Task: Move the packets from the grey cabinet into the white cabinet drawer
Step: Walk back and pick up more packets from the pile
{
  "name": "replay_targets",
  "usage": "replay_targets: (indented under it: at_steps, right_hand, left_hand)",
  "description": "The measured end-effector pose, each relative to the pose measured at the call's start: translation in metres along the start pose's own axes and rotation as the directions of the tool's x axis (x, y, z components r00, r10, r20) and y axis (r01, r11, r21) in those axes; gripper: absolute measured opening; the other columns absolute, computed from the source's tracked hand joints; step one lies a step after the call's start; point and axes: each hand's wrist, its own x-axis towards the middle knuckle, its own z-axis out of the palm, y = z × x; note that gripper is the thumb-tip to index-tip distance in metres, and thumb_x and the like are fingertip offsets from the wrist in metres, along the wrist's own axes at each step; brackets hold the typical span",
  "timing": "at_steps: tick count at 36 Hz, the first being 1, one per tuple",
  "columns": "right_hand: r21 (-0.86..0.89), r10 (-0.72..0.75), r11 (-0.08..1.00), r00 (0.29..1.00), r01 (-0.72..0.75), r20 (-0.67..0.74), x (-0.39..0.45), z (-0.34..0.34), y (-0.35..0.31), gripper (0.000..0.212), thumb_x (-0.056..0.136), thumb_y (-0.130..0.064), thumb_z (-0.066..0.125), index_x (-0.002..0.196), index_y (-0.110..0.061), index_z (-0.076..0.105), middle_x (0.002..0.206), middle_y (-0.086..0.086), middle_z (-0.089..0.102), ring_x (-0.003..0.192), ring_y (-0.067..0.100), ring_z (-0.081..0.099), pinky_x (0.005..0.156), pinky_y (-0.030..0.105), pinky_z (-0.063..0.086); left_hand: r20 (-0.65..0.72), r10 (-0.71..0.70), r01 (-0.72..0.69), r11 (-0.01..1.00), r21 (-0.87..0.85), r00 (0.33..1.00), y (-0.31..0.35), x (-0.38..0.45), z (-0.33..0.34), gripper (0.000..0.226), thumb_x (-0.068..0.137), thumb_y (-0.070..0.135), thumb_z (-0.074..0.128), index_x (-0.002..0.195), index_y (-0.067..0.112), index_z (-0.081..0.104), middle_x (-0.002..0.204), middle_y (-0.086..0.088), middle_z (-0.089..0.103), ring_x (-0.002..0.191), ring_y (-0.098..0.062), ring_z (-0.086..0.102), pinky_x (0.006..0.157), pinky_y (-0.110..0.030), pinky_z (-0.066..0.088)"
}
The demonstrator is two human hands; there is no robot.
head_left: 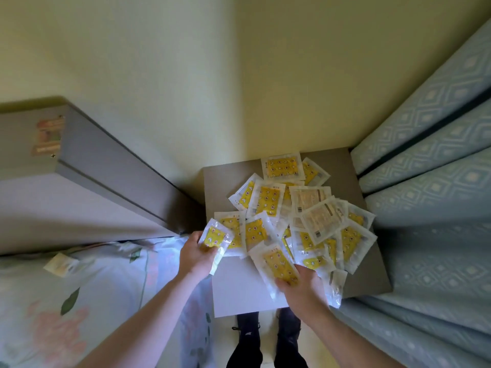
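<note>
Several clear packets with yellow printed contents (305, 208) lie heaped on the grey cabinet top (223, 179) against the wall corner. My left hand (196, 254) grips one yellow packet (215, 237) at the pile's left edge, lifted slightly off the surface. My right hand (300, 284) pinches another yellow packet (276, 262) at the pile's near edge, its fingers curled over the packet's lower end. A white surface (239, 285) shows below the heap between my hands; whether it is the white drawer I cannot tell.
A grey headboard (87, 166) runs along the left. A floral bedspread (66, 301) lies at lower left with one stray packet (61, 264) on it. Blue patterned curtains (430, 181) hang close on the right. Dark shoes (268, 338) stand below the cabinet.
</note>
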Motion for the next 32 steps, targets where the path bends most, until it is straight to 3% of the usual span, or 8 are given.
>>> replay_targets:
  at_steps: [1, 3, 5, 8, 13, 22, 29, 32]
  right_hand:
    - [-0.016, -0.011, 1.0, 1.0, 0.011, 0.007, -0.003, -0.009, 0.0, 0.008, 0.086, -0.024, 0.07, 0.08, -0.025, 0.064, 0.06, -0.006, 0.058, 0.048, 0.011, 0.048, 0.042, 0.017, 0.034]
    - [-0.025, -0.028, 0.999, 1.0, 0.029, 0.012, -0.007, -0.025, -0.001, 0.005, 0.088, -0.028, 0.071, 0.086, -0.024, 0.068, 0.063, -0.006, 0.062, 0.05, 0.009, 0.053, 0.043, 0.015, 0.036]
    - [0.01, -0.064, 0.998, 0.998, 0.064, 0.008, -0.007, -0.039, -0.008, 0.009, 0.088, -0.032, 0.072, 0.089, -0.023, 0.069, 0.066, -0.006, 0.065, 0.054, 0.008, 0.058, 0.049, 0.017, 0.042]
    - [0.024, -0.144, 0.989, 0.989, 0.145, -0.026, -0.002, -0.052, -0.023, 0.014, 0.089, -0.029, 0.073, 0.081, -0.018, 0.07, 0.065, -0.005, 0.066, 0.054, -0.001, 0.06, 0.047, 0.009, 0.038]
    - [0.095, -0.141, 0.984, 0.987, 0.148, -0.083, 0.019, -0.056, -0.04, 0.005, 0.09, -0.026, 0.071, 0.086, -0.022, 0.071, 0.073, -0.008, 0.071, 0.064, -0.003, 0.063, 0.049, 0.009, 0.038]
    - [0.344, 0.08, 0.938, 0.986, -0.026, -0.143, 0.031, -0.054, -0.019, 0.004, 0.089, -0.028, 0.073, 0.09, -0.023, 0.073, 0.087, -0.006, 0.074, 0.086, 0.016, 0.068, 0.078, 0.035, 0.052]
    - [0.336, 0.109, 0.941, 0.977, -0.041, -0.185, 0.028, -0.067, 0.004, 0.007, 0.086, -0.027, 0.077, 0.082, -0.021, 0.074, 0.079, -0.003, 0.076, 0.078, 0.021, 0.07, 0.077, 0.039, 0.056]
    - [0.33, 0.129, 0.942, 0.975, -0.064, -0.178, 0.026, -0.076, 0.013, 0.01, 0.083, -0.031, 0.078, 0.084, -0.022, 0.076, 0.082, -0.003, 0.077, 0.08, 0.023, 0.073, 0.081, 0.046, 0.059]
  left_hand:
    - [-0.001, 0.012, -0.012, 1.0, 0.029, 1.0, -0.002, 0.001, 0.003, 0.015, 0.085, 0.013, 0.072, 0.086, 0.017, 0.058, 0.082, -0.001, 0.065, 0.072, -0.023, 0.06, 0.062, -0.028, 0.044]
    - [-0.06, 0.056, -0.052, 0.996, 0.077, 0.997, -0.003, 0.004, 0.011, 0.033, 0.086, 0.017, 0.071, 0.066, 0.016, 0.045, 0.071, -0.002, 0.049, 0.063, -0.023, 0.046, 0.058, -0.029, 0.037]
    - [-0.136, 0.114, -0.096, 0.987, 0.128, 0.984, -0.003, 0.008, 0.023, 0.042, 0.083, 0.019, 0.074, 0.06, 0.021, 0.039, 0.076, -0.003, 0.049, 0.068, -0.024, 0.048, 0.062, -0.029, 0.039]
    - [-0.128, 0.099, -0.065, 0.968, 0.244, 0.987, -0.002, 0.011, 0.038, 0.024, 0.081, 0.033, 0.077, 0.079, 0.015, 0.06, 0.114, -0.009, 0.056, 0.102, -0.033, 0.056, 0.085, -0.04, 0.051]
    - [-0.105, 0.082, -0.033, 0.914, 0.404, 0.991, 0.006, 0.006, 0.052, 0.061, 0.067, 0.05, 0.082, 0.111, 0.015, 0.058, 0.134, -0.005, 0.036, 0.119, -0.035, 0.042, 0.107, -0.052, 0.039]
    - [-0.224, 0.077, 0.004, 0.941, 0.339, 0.972, 0.021, -0.004, 0.049, 0.047, 0.069, 0.022, 0.085, 0.108, 0.012, 0.06, 0.134, -0.004, 0.049, 0.116, -0.032, 0.046, 0.094, -0.045, 0.046]
    - [-0.213, 0.071, -0.024, 0.976, 0.215, 0.974, 0.029, -0.008, 0.041, 0.042, 0.071, 0.012, 0.078, 0.098, 0.02, 0.047, 0.084, 0.006, 0.058, 0.08, -0.026, 0.055, 0.073, -0.032, 0.045]
    - [-0.163, 0.031, -0.029, 0.999, 0.018, 0.986, 0.028, -0.013, 0.031, 0.054, 0.068, 0.016, 0.085, 0.106, 0.02, 0.048, 0.087, 0.005, 0.064, 0.077, -0.024, 0.062, 0.068, -0.032, 0.05]
